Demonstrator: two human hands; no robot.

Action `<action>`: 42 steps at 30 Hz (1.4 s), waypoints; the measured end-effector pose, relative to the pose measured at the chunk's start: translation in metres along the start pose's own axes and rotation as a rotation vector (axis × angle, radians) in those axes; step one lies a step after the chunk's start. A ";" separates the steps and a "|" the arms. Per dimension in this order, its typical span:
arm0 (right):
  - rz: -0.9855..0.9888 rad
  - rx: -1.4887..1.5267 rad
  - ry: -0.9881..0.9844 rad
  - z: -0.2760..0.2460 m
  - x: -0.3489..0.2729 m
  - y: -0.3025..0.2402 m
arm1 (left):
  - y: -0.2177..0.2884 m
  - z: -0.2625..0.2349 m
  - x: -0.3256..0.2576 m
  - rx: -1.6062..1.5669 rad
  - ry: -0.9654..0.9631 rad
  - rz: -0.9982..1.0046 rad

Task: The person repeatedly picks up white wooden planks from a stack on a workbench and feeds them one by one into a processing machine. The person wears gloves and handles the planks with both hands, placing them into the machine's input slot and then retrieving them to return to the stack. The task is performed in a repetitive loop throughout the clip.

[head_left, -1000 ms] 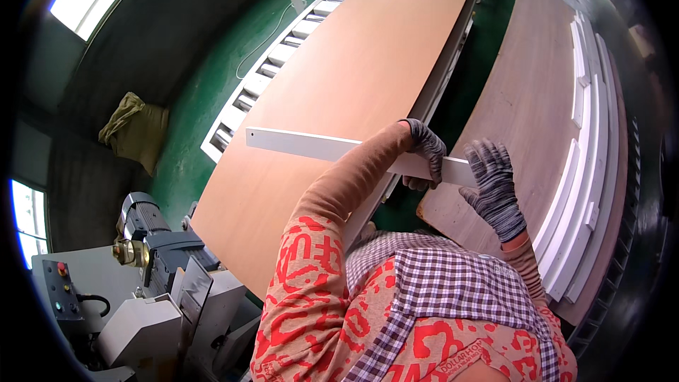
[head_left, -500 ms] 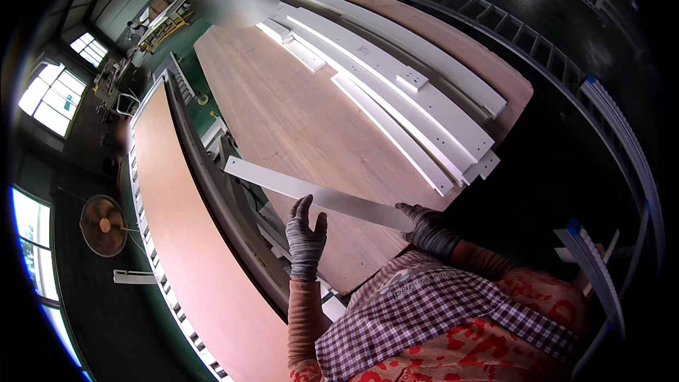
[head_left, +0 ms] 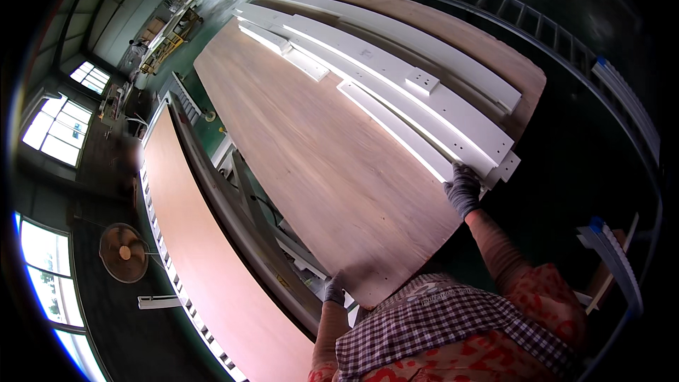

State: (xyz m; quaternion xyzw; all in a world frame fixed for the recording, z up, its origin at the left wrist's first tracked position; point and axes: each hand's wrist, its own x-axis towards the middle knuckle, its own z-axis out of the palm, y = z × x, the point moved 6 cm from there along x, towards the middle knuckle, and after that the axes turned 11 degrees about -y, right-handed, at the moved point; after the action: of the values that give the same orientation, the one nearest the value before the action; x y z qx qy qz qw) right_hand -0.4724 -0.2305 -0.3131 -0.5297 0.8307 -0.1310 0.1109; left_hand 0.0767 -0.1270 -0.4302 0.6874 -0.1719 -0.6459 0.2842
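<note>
The right hand (head_left: pixel 463 189), gloved, rests fingers together on the near end of a white board (head_left: pixel 396 124) at centre right of the frame, atop the wooden table (head_left: pixel 311 170); the left hand (head_left: pixel 334 290) grips the table's lower edge, fingers curled; best to square the board flush against its neighbours.

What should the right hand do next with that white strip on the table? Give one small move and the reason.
Probably nudge the white strip sideways until it lies flush against the white boards beside it, then let go. The gloved right hand grips its near end at the table edge, and the left hand rests on the near table corner.
</note>
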 end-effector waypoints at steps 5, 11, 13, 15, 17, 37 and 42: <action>0.127 0.117 0.196 0.021 -0.073 0.018 | -0.029 0.022 0.038 -0.554 -0.458 -0.226; 0.229 -0.046 -0.954 0.051 -0.188 -0.034 | 0.026 0.061 0.003 -0.546 -0.280 -0.240; 0.343 0.033 -0.712 0.036 -0.185 -0.060 | -0.062 0.006 0.088 -1.695 -0.531 -0.363; 0.827 0.740 -0.364 0.072 -0.186 -0.033 | -0.077 -0.002 0.103 -1.417 -0.444 -0.267; 0.763 0.827 -0.426 0.115 -0.180 -0.019 | -0.082 -0.006 0.113 -1.147 -0.346 -0.154; 0.670 0.758 -0.056 0.200 -0.183 0.081 | -0.026 0.056 0.011 -0.476 -0.492 -0.497; 0.733 0.852 -0.076 0.215 -0.184 0.078 | 0.016 0.004 0.043 0.033 -0.761 -0.582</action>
State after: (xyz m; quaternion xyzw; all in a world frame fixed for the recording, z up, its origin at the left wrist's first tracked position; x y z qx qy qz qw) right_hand -0.3935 -0.0531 -0.5332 -0.1190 0.8295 -0.3885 0.3831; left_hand 0.0790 -0.1662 -0.4540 0.4262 -0.0744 -0.9015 -0.0024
